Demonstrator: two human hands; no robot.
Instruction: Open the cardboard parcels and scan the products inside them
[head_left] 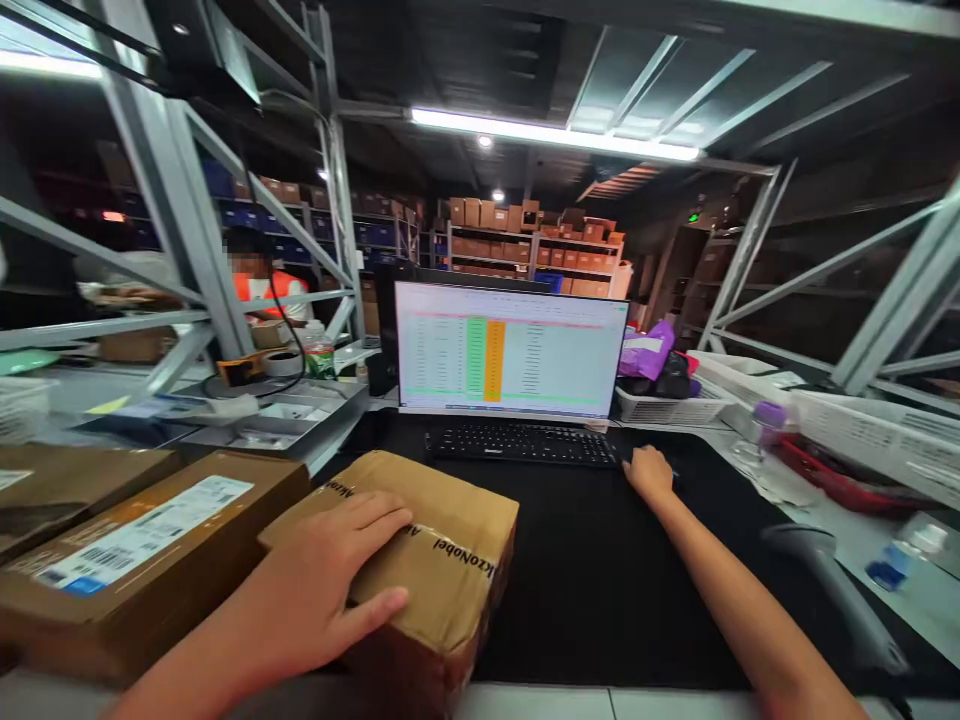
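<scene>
My left hand (330, 570) lies flat on top of a brown cardboard box (457, 530), fingers stretched and thumb spread. Tape printed "AkzoNobel" runs across the box, which sits at the left part of a black desk mat (577, 590). At the right end of a black keyboard (525, 445), my right hand (649, 472) is curled over a dark computer mouse, mostly hidden under the palm. Behind the keyboard a monitor (555, 360) displays a spreadsheet with one green and one orange column.
Left of the box lies another carton (247, 520) with a white label. A handheld scanner (840, 590) and a small bottle (904, 555) are at right. White baskets (877, 425) line the right side. A person in an orange vest (281, 288) is beyond the metal frame.
</scene>
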